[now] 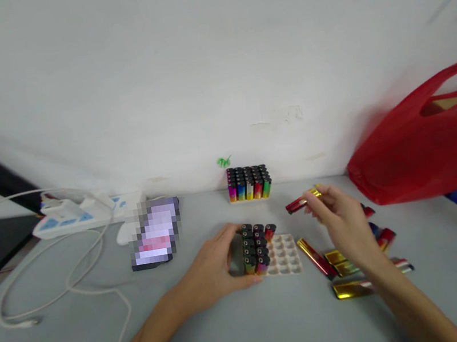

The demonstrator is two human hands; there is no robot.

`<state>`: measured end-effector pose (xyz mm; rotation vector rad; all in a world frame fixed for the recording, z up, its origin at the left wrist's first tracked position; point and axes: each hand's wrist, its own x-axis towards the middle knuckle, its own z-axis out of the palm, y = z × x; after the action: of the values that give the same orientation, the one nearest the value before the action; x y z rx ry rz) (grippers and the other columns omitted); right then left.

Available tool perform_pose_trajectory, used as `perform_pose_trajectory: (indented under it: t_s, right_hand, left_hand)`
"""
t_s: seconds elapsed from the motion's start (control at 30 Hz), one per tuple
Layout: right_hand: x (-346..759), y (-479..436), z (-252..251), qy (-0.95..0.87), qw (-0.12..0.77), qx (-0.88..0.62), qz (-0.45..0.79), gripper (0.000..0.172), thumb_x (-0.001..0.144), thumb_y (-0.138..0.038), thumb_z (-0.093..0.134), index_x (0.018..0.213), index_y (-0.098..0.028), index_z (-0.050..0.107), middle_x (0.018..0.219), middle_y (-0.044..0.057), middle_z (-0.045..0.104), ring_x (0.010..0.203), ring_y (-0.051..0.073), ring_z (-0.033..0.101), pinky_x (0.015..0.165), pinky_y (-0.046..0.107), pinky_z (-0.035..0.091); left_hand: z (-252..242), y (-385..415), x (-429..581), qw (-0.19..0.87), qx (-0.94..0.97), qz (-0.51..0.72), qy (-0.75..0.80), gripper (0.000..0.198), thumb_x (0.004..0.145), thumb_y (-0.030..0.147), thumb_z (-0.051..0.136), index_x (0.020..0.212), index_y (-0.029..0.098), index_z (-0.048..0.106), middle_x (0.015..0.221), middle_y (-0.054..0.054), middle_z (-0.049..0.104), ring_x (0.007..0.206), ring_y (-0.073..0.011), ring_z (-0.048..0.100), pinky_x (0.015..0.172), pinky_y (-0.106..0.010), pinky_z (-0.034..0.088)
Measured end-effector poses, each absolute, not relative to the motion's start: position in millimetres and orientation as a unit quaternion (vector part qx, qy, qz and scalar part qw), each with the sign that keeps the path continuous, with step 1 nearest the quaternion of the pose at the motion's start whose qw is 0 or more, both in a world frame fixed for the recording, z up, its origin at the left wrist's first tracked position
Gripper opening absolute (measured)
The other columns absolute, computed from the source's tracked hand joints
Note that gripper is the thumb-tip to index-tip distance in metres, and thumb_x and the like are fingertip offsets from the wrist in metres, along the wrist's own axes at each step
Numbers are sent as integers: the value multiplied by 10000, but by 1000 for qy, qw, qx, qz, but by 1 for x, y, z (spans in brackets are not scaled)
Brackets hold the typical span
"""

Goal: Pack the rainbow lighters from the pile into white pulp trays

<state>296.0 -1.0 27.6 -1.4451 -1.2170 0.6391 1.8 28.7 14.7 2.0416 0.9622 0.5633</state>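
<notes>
Two columns of upright lighters (253, 248) with black tops fill the left side of a white plastic tray (283, 255), and one red lighter (270, 232) stands at the back of the third column. My left hand (221, 262) is closed round the tray's left end, thumb at the front and fingers at the back. Above the table to the right of the tray, my right hand (333, 212) pinches a red and gold lighter (297, 204), tilted nearly flat. Under and beside that hand lie several loose shiny lighters (318, 259), some hidden by the forearm.
A full block of lighters (249, 183) stands against the wall. On the left are a phone (155, 231), a power strip (88, 213) and a looping white cable (70, 282). A red bag (415, 147) sits at the back right.
</notes>
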Motion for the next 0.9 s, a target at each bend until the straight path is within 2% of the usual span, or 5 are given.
perform_pose_trajectory:
  t_s: [0.17, 0.47, 0.57, 0.7, 0.9]
  right_hand:
    - [298, 2, 32, -291, 634, -488, 524, 229, 867, -385, 907, 913, -204, 773, 902, 61, 799, 785, 176, 682, 750, 293, 577]
    - [279, -12, 48, -310, 549, -409, 661, 313, 931, -324, 825, 1227, -225, 795, 998, 46, 798, 817, 164, 701, 784, 288, 592]
    - [271, -14, 44, -322, 535, -412, 664, 218, 903, -281, 782, 1112, -220, 772, 934, 39, 753, 722, 160, 640, 700, 285, 546]
    - [265, -14, 40, -312, 533, -417, 667, 182, 884, -304, 771, 1033, -200, 751, 791, -25, 572, 534, 92, 391, 508, 244, 337]
    - [262, -17, 41, -323, 507, -416, 682, 398, 974, -556, 771, 1157, -203, 772, 724, -56, 413, 554, 98, 297, 480, 236, 190]
  left_hand:
    - [13, 29, 1, 395, 807, 221, 379, 729, 738, 438, 989, 1347, 243, 637, 1232, -84, 728, 1076, -323, 713, 914, -399, 574]
    - [13, 30, 1, 406, 805, 223, 370, 704, 749, 424, 994, 1324, 251, 627, 1226, -71, 730, 1079, -316, 719, 915, -393, 576]
    - [13, 29, 2, 411, 802, 218, 374, 711, 745, 409, 997, 1327, 251, 620, 1244, -75, 727, 1095, -321, 723, 921, -399, 579]
    - [14, 29, 2, 406, 803, 219, 377, 713, 745, 406, 999, 1331, 252, 622, 1255, -76, 725, 1115, -327, 715, 936, -409, 577]
    - [13, 29, 2, 408, 802, 217, 378, 704, 750, 403, 995, 1325, 251, 619, 1234, -70, 733, 1087, -325, 724, 909, -398, 584]
